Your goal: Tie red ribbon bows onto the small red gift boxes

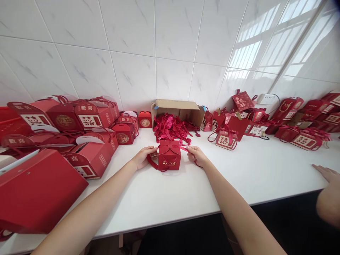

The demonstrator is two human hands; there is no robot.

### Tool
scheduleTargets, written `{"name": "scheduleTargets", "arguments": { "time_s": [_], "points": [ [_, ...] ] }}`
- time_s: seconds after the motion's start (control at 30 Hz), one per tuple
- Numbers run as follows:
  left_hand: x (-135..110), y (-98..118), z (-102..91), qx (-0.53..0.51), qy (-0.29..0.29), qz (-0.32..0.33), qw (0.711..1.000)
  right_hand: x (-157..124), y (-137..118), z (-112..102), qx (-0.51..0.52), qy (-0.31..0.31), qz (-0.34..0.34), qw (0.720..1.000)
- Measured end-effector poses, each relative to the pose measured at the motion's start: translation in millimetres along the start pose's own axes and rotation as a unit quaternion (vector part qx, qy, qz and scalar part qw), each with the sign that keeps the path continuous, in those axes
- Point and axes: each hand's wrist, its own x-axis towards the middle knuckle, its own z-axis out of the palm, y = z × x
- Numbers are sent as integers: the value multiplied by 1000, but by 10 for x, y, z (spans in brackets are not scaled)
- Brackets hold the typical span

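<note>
A small red gift box [169, 159] with gold lettering stands upright on the white table between my hands, its top flaps folded over. A red ribbon [183, 149] runs across the top of the box and out to both sides. On the left, my left hand [143, 158] pinches one end of it, and a loop of darker red cord or ribbon hangs below those fingers. My right hand [196, 156] has its fingers closed on the opposite end, a short way from the box. What lies inside each palm is hidden.
Behind the box, a pile of red ribbons [172, 127] spills from a cardboard carton [180, 103] against the tiled wall. Large red boxes [90, 148] crowd the left side. Finished small boxes [225, 139] sit to the right. Another person's hand [328, 173] rests at the right edge.
</note>
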Motion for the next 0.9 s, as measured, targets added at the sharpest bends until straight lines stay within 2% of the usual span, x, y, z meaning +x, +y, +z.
{"name": "scheduleTargets", "arguments": {
  "time_s": [0.2, 0.47, 0.9],
  "points": [
    [1, 84, -92, 22, -4, -8, 1000, 10, -73, -100, 2, -38, 26, 999],
    [-34, 192, -224, 65, -6, -66, 996, -69, -106, -171, -34, -25, 31, 999],
    [-114, 203, -197, 36, -32, -69, 996, -171, -119, -132, -47, -14, 28, 998]
  ]
}}
